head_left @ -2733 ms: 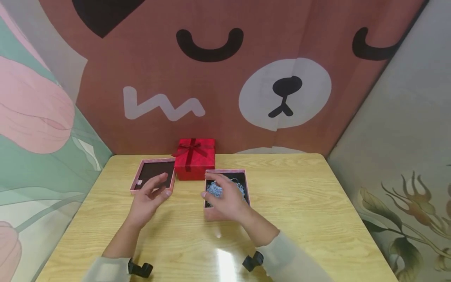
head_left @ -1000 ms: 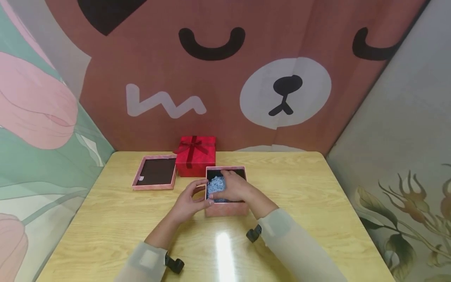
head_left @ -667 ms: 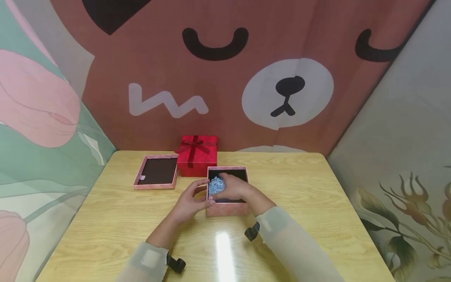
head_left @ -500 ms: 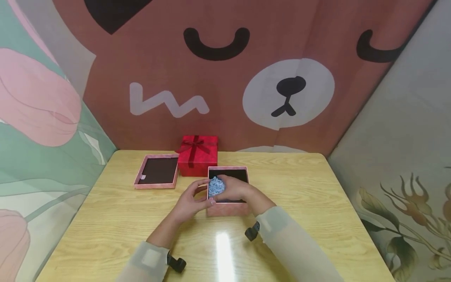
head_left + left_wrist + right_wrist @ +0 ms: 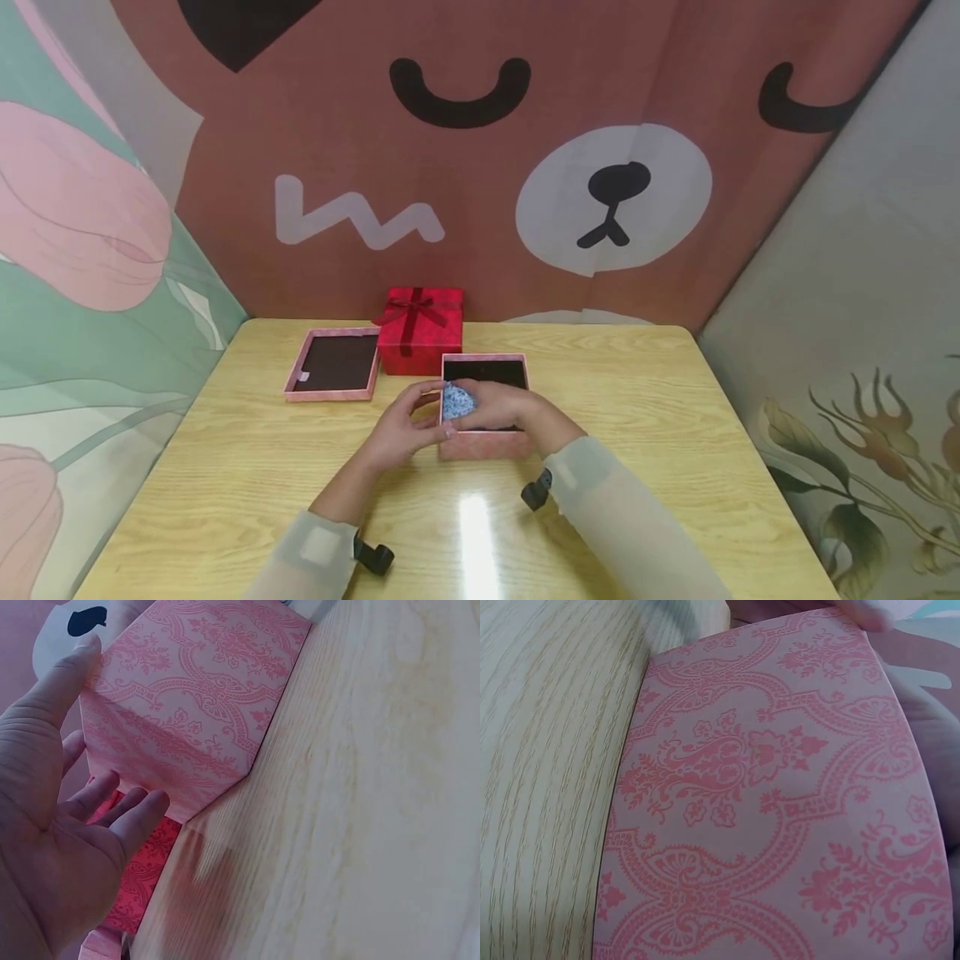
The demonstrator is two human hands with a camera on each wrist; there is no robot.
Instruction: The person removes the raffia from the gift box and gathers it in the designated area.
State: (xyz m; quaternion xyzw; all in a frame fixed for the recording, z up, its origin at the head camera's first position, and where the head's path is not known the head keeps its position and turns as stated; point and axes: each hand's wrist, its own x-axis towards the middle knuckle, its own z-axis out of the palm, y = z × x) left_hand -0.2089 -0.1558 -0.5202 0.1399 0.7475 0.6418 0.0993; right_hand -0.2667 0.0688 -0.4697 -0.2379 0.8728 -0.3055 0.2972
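Note:
An open pink patterned gift box (image 5: 483, 446) with a dark inside stands near the middle of the table. Inside it, my right hand (image 5: 497, 404) holds a bunched wad of blue shredded paper (image 5: 457, 402) against the left wall. My left hand (image 5: 397, 432) is at the box's left side, its thumb at the front left corner. In the left wrist view, the thumb lies along the box's upper edge, while the other fingers (image 5: 142, 814) are loosely bent beside the wall. The right wrist view shows mainly the box wall (image 5: 765, 787), which hides most of my right hand.
The box's pink lid (image 5: 327, 395) lies upturned at the left, its dark lining showing. Between lid and box, slightly farther back, stands a red gift box (image 5: 435, 358) with a dark ribbon bow. The wooden table (image 5: 615, 400) meets a printed backdrop at its far edge.
My left hand has moved from near the lid to the box's left side. My right hand has reached into the box and gathered the spread blue shreds into a smaller wad.

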